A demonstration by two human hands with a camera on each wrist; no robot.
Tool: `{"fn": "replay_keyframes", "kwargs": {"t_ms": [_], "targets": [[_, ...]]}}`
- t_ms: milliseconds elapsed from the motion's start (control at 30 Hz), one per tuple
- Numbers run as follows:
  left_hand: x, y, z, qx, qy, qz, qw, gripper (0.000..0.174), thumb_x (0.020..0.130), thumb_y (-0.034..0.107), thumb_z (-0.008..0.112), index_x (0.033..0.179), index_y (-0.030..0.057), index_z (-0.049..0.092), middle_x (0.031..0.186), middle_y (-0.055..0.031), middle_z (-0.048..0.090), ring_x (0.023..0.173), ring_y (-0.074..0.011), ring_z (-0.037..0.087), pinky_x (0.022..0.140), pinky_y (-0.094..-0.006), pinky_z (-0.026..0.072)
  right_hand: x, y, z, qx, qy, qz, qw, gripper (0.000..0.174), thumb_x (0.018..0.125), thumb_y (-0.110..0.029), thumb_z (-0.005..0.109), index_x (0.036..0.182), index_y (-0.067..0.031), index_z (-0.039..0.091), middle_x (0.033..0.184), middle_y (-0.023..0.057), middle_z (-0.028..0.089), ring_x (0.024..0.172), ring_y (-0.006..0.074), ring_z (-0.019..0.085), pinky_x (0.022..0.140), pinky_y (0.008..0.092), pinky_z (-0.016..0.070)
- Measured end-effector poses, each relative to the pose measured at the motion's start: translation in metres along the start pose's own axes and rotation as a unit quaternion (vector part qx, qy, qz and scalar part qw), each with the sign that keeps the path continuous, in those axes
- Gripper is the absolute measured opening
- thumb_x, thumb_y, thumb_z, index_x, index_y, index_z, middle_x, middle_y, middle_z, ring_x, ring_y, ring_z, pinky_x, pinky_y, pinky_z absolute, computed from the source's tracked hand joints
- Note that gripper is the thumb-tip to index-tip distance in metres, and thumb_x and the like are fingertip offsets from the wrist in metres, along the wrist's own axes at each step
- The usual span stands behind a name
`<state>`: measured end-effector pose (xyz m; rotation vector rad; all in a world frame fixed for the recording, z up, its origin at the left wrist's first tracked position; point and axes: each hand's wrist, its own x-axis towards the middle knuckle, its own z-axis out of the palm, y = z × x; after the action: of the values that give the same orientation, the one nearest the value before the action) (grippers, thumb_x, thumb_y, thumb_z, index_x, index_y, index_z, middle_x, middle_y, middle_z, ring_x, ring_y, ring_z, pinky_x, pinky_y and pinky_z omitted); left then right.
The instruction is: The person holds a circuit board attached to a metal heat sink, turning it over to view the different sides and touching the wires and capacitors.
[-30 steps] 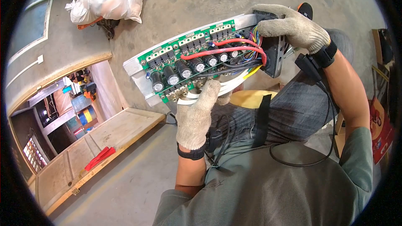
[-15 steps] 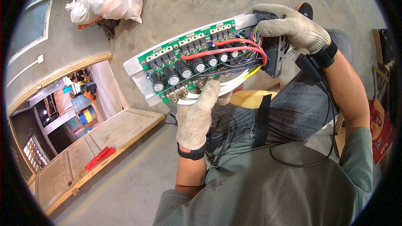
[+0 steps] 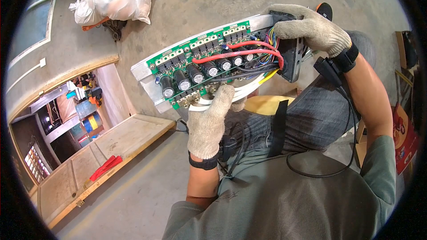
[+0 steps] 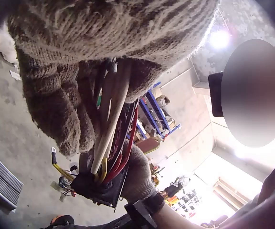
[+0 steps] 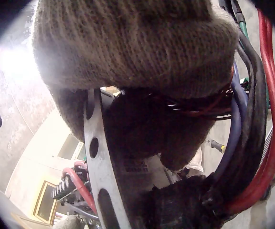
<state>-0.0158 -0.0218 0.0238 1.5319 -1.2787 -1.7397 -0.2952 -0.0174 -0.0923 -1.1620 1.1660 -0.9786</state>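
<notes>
A long green circuit board assembly (image 3: 178,58) on an aluminium base is held up in front of the torso, with a row of black capacitors (image 3: 181,80). My gloved left hand (image 3: 207,126) grips its near edge, thumb lying over the thick white cables (image 3: 249,90). Fingers of that hand curl beneath, mostly hidden in the head view. At the other end, my gloved right hand (image 3: 311,29) grips the black end plate (image 3: 291,62). Red cables (image 3: 240,54) and thin coloured wires run into that plate. The right wrist view shows its slotted metal edge (image 5: 99,157) against the glove.
The person's jeans (image 3: 320,102) and a yellow round surface (image 3: 267,105) lie below the assembly. A wooden door panel (image 3: 102,164) with a red item (image 3: 106,167) is at left. White sacks (image 3: 115,0) sit on the concrete floor. Cardboard and a red box (image 3: 404,138) stand at right.
</notes>
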Motion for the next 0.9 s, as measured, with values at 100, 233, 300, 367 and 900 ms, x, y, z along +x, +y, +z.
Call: {"fn": "replay_keyframes", "kwargs": {"t_ms": [100, 233, 300, 367, 900], "targets": [[0.001, -0.002, 0.000, 0.001, -0.005, -0.002, 1.000, 0.028, 0.091, 0.013, 0.063, 0.114, -0.0029, 0.059, 0.098, -0.0141, 0.068, 0.078, -0.0199, 0.068, 0.064, -0.0297, 0.0565, 0.000, 0.004, -0.001, -0.012, -0.006, -0.003, 1.000, 0.028, 0.094, -0.025, 0.055, 0.114, -0.0138, 0.070, 0.139, 0.0158, 0.050, 0.115, 0.0255, 0.059, 0.093, 0.0329, 0.0507], [0.002, -0.004, -0.001, 0.003, -0.006, 0.008, 1.000, 0.028, 0.091, 0.011, 0.062, 0.114, -0.0041, 0.057, 0.095, -0.0167, 0.069, 0.074, -0.0242, 0.070, 0.060, -0.0329, 0.0589, -0.001, 0.007, -0.002, -0.034, -0.013, -0.041, 0.999, 0.027, 0.094, -0.022, 0.054, 0.115, -0.0147, 0.070, 0.138, 0.0157, 0.050, 0.115, 0.0262, 0.059, 0.093, 0.0330, 0.0516], [0.002, -0.003, -0.001, 0.004, -0.009, 0.008, 1.000, 0.029, 0.091, 0.012, 0.062, 0.115, -0.0041, 0.057, 0.095, -0.0168, 0.069, 0.074, -0.0243, 0.070, 0.060, -0.0329, 0.0590, -0.002, 0.002, -0.001, -0.022, -0.012, -0.027, 0.999, 0.027, 0.094, -0.020, 0.054, 0.115, -0.0149, 0.069, 0.138, 0.0158, 0.050, 0.115, 0.0269, 0.059, 0.093, 0.0331, 0.0517], [0.002, -0.003, -0.001, 0.005, -0.013, 0.008, 1.000, 0.029, 0.091, 0.012, 0.062, 0.115, -0.0042, 0.057, 0.095, -0.0169, 0.069, 0.074, -0.0243, 0.070, 0.060, -0.0329, 0.0590, -0.002, 0.001, -0.001, -0.011, -0.012, -0.014, 1.000, 0.027, 0.093, -0.017, 0.054, 0.116, -0.0151, 0.069, 0.138, 0.0160, 0.051, 0.115, 0.0275, 0.059, 0.093, 0.0332, 0.0517], [-0.001, 0.002, -0.001, -0.003, -0.009, -0.027, 1.000, 0.029, 0.091, 0.015, 0.065, 0.112, -0.0034, 0.062, 0.101, -0.0120, 0.069, 0.082, -0.0167, 0.067, 0.069, -0.0270, 0.0551, -0.001, 0.008, -0.002, 0.000, -0.016, -0.018, 1.000, 0.029, 0.091, -0.013, 0.055, 0.116, -0.0164, 0.069, 0.139, 0.0165, 0.049, 0.116, 0.0296, 0.058, 0.093, 0.0346, 0.0525]]}}
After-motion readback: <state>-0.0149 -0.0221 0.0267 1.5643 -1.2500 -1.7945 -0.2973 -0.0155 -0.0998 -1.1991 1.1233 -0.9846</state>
